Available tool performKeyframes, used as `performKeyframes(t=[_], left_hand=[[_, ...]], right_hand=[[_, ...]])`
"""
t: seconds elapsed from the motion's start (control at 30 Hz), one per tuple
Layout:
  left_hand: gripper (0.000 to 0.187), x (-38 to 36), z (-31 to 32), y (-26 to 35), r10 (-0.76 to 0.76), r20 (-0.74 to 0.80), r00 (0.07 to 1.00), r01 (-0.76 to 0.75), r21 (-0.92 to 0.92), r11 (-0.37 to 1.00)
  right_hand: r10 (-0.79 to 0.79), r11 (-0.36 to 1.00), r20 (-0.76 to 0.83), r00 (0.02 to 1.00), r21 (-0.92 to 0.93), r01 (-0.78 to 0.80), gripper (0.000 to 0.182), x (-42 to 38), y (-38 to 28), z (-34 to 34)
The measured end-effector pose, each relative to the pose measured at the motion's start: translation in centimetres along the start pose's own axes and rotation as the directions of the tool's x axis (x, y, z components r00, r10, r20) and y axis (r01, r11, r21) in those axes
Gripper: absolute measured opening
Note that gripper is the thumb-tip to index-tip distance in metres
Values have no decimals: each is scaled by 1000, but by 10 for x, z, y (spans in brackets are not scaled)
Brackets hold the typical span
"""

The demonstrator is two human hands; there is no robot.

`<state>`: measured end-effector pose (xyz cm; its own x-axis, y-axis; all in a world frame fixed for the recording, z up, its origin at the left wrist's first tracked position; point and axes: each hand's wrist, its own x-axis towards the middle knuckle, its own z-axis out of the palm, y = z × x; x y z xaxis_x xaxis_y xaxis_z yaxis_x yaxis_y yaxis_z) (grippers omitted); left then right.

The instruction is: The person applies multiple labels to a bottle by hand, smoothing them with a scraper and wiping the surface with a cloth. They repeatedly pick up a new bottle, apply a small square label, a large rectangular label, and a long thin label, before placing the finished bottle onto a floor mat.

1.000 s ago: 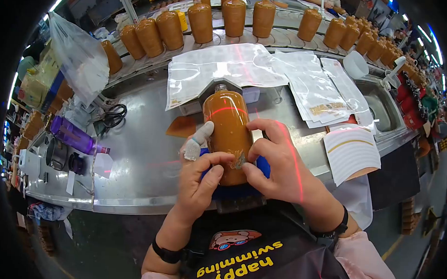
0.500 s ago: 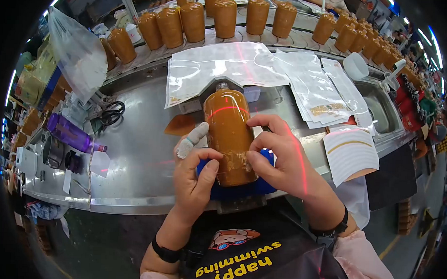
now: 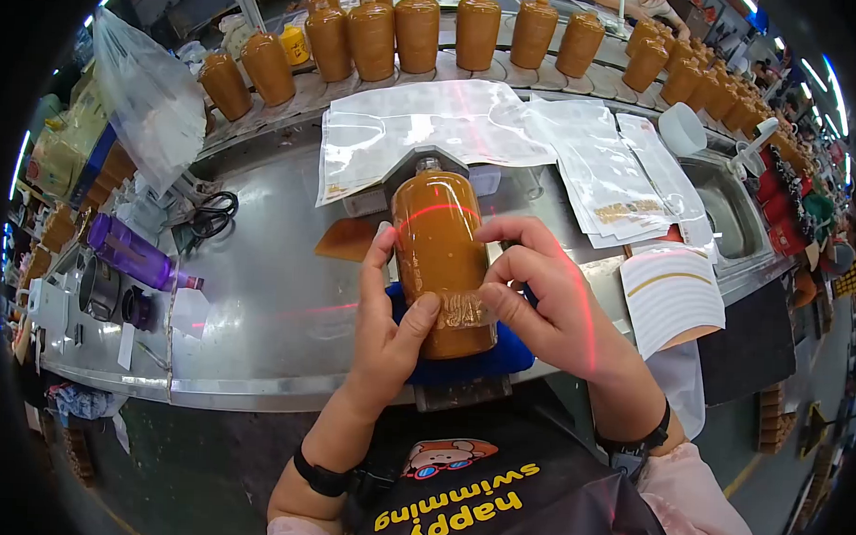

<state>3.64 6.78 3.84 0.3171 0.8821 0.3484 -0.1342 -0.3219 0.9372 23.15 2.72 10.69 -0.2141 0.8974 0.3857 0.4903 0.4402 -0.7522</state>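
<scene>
A glossy brown bottle [image 3: 439,225] lies on a blue padded rest [image 3: 513,349], its neck pointing away from me. Around its lower part sits a shiny gold-patterned label [image 3: 462,310], apparently thin film. My left hand [image 3: 388,318] is wrapped along the bottle's left side, its thumb pressing by the label's left end. A pale cover shows on one left fingertip. On the other side, my right hand [image 3: 550,295] has curled fingers, with thumb and a finger closed at the label's right end. Its index fingertip is at the bottle's upper right side.
Printed sheets [image 3: 433,126] lie behind the bottle, and a curved striped sheet [image 3: 672,295] is at right. Several brown bottles [image 3: 479,32] stand on a conveyor [image 3: 454,70]. A purple bottle [image 3: 132,250] and black-handled scissors [image 3: 213,215] lie left. A sink [image 3: 732,212] is far right.
My left hand has moved from pinching at the label's left end to lying along the bottle, thumb on it. The label looks flatter. Bottles on the conveyor have shifted right.
</scene>
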Motion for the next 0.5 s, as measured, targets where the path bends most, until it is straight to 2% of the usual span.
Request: performKeyframes(t=[0.1,0.2,0.4,0.5], left_hand=[[69,0,0,-2,12,20,1000,-13,51,999],[66,0,2,-2,20,9,1000,-20,80,997],[63,0,2,0,29,17,999,-31,105,994],[60,-1,1,5,-65,48,997,73,-203,976]], right_hand=[[-18,998,-16,1000,-66,17,12,1,4,-1],[39,995,-24,999,-87,-41,13,-2,13,2],[85,996,-45,995,-23,-86,11,-5,19,8],[90,996,-27,996,-10,-90,12,-6,21,7]])
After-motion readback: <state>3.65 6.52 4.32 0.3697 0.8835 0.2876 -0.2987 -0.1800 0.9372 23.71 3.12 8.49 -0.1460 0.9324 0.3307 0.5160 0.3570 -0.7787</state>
